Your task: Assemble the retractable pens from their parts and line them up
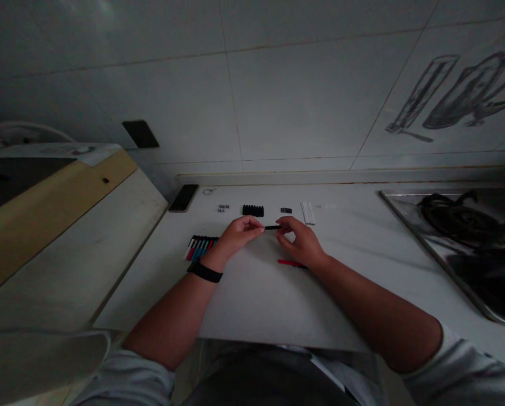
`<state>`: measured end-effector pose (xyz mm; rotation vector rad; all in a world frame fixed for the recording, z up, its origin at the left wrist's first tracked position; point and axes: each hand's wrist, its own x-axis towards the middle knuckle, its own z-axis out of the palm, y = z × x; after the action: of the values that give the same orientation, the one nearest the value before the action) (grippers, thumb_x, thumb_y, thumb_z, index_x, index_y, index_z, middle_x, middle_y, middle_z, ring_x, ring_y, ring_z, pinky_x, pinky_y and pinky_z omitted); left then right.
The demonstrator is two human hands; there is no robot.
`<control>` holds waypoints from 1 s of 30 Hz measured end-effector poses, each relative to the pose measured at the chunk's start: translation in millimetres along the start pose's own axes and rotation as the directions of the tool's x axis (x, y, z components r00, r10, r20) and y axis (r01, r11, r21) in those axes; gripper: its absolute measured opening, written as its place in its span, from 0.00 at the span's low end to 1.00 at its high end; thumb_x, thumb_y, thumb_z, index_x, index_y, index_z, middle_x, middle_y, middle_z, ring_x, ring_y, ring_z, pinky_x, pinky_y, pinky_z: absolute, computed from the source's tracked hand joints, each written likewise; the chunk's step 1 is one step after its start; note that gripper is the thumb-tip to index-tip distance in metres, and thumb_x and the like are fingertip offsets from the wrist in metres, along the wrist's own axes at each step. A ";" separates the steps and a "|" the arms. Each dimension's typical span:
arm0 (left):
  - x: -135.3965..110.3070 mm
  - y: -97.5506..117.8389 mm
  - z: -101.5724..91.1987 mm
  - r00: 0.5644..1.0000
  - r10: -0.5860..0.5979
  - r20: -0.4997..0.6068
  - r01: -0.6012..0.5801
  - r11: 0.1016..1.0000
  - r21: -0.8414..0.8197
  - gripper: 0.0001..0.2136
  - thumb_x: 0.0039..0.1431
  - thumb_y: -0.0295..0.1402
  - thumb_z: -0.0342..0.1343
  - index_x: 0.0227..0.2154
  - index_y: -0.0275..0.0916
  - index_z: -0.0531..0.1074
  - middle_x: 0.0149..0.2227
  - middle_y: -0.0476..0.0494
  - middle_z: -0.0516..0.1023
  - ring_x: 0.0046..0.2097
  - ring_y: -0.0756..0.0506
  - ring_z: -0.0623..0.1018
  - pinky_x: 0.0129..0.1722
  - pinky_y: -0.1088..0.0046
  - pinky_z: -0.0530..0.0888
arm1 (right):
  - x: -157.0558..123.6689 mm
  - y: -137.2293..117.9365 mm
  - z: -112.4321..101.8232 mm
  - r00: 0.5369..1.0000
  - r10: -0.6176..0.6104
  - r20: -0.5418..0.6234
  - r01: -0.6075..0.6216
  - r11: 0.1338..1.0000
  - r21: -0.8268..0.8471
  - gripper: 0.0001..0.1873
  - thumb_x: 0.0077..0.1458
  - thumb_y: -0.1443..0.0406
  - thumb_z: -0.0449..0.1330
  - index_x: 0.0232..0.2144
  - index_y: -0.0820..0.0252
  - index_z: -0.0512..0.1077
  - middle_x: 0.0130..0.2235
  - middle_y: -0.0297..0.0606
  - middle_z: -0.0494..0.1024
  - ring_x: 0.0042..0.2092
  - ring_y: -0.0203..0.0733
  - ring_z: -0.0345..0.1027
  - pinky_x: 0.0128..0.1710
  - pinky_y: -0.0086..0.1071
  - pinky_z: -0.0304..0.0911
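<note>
A thin black stick-like part point(271, 227) is held level just above the white countertop point(278, 299). My left hand point(238, 235) pinches its left end; a black band is on that wrist. My right hand point(301, 241) pinches its right end, fingers curled. A red stick-like part point(287, 262) lies on the counter right beside my right wrist. To the left of my left hand sits a row of red, blue and black pieces point(200, 246).
Along the back of the counter lie a phone point(184, 198), small metal bits point(223, 208), a black ridged block point(253, 210), a small black piece point(286, 210) and white strips point(308, 212). A gas hob point(468, 237) is at the right; a lower surface with a wooden edge point(45, 214) at the left.
</note>
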<state>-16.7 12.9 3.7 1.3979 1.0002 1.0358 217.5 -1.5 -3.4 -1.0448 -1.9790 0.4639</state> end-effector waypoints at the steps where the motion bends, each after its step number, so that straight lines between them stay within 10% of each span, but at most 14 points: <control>1: 0.1 0.0 0.0 1.000 0.000 0.004 0.000 1.000 0.006 0.13 0.52 0.40 0.70 0.34 0.37 0.76 0.34 0.48 0.78 0.37 0.49 0.76 0.42 0.71 0.71 | 0.0 0.4 0.3 1.000 0.000 0.004 0.000 1.000 -0.006 0.11 0.63 0.63 0.60 0.48 0.54 0.73 0.41 0.39 0.81 0.42 0.44 0.77 0.46 0.38 0.71; 30: 1.4 -5.0 -3.1 0.999 0.032 0.029 -0.034 0.996 0.088 0.13 0.54 0.40 0.69 0.35 0.37 0.76 0.34 0.47 0.79 0.37 0.48 0.76 0.41 0.71 0.71 | 2.2 8.1 0.1 0.997 -0.028 0.071 0.026 0.999 0.025 0.09 0.63 0.63 0.61 0.46 0.55 0.71 0.43 0.41 0.76 0.43 0.43 0.74 0.43 0.39 0.74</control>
<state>-19.5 15.5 -1.1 1.5017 1.0163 1.0041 220.8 5.0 -7.5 -0.9981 -2.0431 0.5156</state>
